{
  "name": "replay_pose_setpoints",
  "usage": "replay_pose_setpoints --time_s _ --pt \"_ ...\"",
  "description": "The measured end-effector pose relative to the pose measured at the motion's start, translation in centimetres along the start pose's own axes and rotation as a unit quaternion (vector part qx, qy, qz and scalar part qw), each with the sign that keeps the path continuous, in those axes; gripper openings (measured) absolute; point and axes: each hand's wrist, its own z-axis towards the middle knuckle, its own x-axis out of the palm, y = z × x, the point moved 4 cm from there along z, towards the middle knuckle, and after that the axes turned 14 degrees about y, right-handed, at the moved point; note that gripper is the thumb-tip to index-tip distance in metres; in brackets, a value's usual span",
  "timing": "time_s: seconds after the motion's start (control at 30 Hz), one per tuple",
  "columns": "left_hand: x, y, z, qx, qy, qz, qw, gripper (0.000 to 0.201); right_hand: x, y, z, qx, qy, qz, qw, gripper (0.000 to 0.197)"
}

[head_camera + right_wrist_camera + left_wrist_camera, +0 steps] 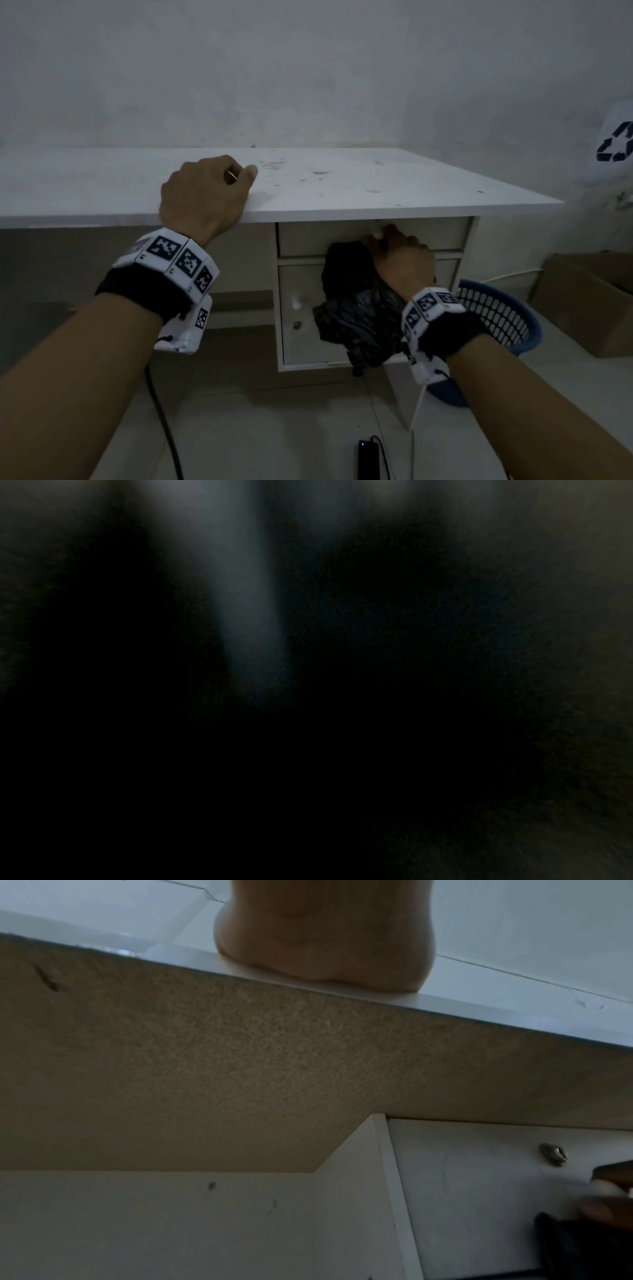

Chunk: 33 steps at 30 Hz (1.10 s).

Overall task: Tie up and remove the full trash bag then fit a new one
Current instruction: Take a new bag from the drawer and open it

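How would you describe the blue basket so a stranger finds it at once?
Start at the white desk; look at the floor right of its drawers. The blue basket stands there, beside cardboard boxes; only it has perforated walls.

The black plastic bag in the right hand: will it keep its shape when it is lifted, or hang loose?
The black plastic bag probably hangs loose: it droops in crumpled folds below the right hand. It looks light, since one hand carries it. The glossy film may be slippery, so a closed grip seems wise.
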Motion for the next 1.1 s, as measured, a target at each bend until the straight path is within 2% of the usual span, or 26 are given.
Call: replay_pose_setpoints --time_s 0.13,0.3,0.37,0.47,0.53,0.67,0.73,0.77,0.83,0.9,0.93,0.97,1.0,1.07,1.1 --pt "0.0 0.0 0.0 0.025 -0.008 -0.006 1.0 0.045 -0.9 0.3 -1.3 0.026 0.175 0.037 0.983 0.052" --pt "-0.9 -0.6 -0.3 0.058 0.022 -0.04 0.997 0.035 -5.5 2.2 -4.8 0.046 0.28 0.082 0.955 0.042" --pt "-1.5 -0.4 -0.2 0.03 0.06 -0.143 0.987 0.028 -7.8 3.4 -5.4 0.055 0.309 0.1 0.944 0.042" --pt "-4.5 0.2 -0.3 -0.093 0.076 -0.321 0.94 0.02 -11.3 5.8 -5.0 0.074 0.329 0.17 0.926 0.05" --pt "-8.1 0.5 0.0 -0.135 0.086 -0.348 0.924 0.015 -14.0 8.3 -3.8 0.074 0.346 0.229 0.907 0.053" --pt "-16.0 0.8 1.9 -0.127 0.162 -0.342 0.917 0.015 -19.6 14.1 1.5 0.08 0.39 0.284 0.872 0.045" --pt "-18.5 0.8 3.5 -0.151 0.247 -0.369 0.883 0.031 -22.0 16.9 5.6 0.093 0.374 0.314 0.868 0.041" --pt "-19.3 0.5 4.4 -0.154 0.311 -0.388 0.854 0.051 -23.0 18.1 7.8 0.092 0.362 0.333 0.866 0.04" --pt "-19.9 -0.8 6.2 -0.134 0.444 -0.431 0.774 0.089 -24.4 20.6 12.3 0.078 0.336 0.363 0.866 0.039" --pt "-20.1 -2.4 8.2 -0.09 0.511 -0.497 0.695 0.093 -25.3 22.8 16.4 0.064 0.309 0.386 0.867 0.037" --pt "-20.1 -2.9 9.3 -0.068 0.52 -0.513 0.679 0.087 -25.6 23.7 18.3 0.061 0.297 0.395 0.867 0.035" --pt "-20.0 -3.3 10.4 -0.052 0.515 -0.516 0.682 0.083 -25.8 24.5 20.0 0.054 0.283 0.406 0.867 0.033" --pt "-19.9 -3.1 11.6 -0.044 0.493 -0.516 0.699 0.08 -25.9 25.2 21.6 0.047 0.267 0.418 0.867 0.031" --pt "-19.4 -2.0 14.2 -0.038 0.422 -0.502 0.754 0.07 -25.8 26.0 24.3 0.046 0.24 0.446 0.861 0.029" --pt "-19.3 -1.5 15.7 -0.044 0.384 -0.501 0.774 0.06 -25.4 25.9 25.3 0.059 0.249 0.453 0.854 0.037"
